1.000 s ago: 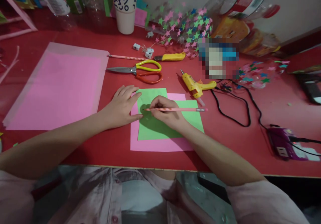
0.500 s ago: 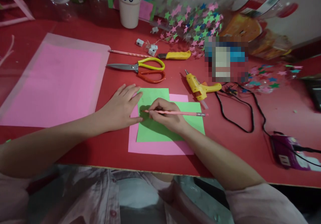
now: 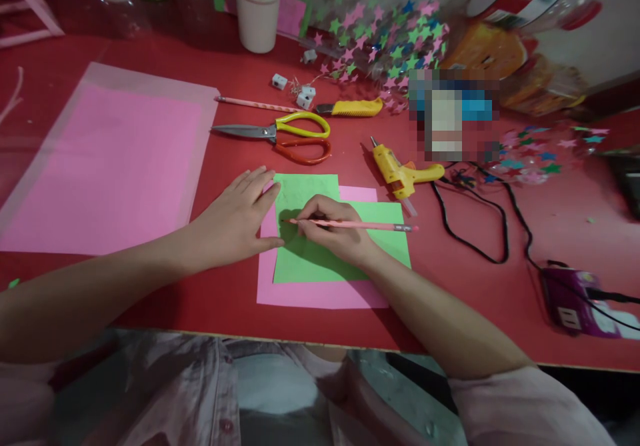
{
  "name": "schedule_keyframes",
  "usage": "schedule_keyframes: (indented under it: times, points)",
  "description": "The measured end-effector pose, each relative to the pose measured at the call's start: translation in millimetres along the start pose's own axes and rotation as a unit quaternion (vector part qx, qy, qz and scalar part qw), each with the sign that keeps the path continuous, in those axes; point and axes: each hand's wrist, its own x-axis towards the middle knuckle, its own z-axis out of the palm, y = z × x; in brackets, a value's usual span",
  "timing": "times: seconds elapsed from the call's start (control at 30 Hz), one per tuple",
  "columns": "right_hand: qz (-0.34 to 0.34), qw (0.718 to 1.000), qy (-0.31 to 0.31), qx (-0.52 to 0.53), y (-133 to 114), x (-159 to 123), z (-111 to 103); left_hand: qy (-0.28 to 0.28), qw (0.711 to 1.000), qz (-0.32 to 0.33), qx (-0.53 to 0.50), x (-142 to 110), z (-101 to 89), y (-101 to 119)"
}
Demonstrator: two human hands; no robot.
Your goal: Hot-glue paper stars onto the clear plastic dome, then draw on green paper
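Note:
My right hand is closed around a pink pencil, whose tip meets the left part of a green paper. The pencil's eraser end points right. Beneath the green sheet lies a pink paper, showing along its left, lower and upper right edges. My left hand rests flat with fingers spread, its thumb and fingertips on the left edge of the papers. Just beyond the hands are scissors with one yellow and one red handle.
On the red table, a large pink sheet lies left. A yellow glue gun, a yellow cutter knife, another pencil and a white cup are farther back. Black cable and a purple box sit right.
Almost nothing differs. The view has shifted very slightly, while both hands, the pencil and the papers keep nearly the same places.

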Motion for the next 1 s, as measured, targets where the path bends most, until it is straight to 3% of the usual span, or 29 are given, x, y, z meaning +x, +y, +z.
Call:
schedule_keyframes:
  times: [0.57,1.0]
  points:
    - [0.046,0.996,0.059,0.046,2.4,0.8,5.9,0.006,1.0,0.013,0.006,-0.1,-0.6,0.8]
    - [0.031,0.997,0.07,0.026,2.7,0.4,6.1,0.005,1.0,0.013,0.01,-0.3,0.6,-1.0]
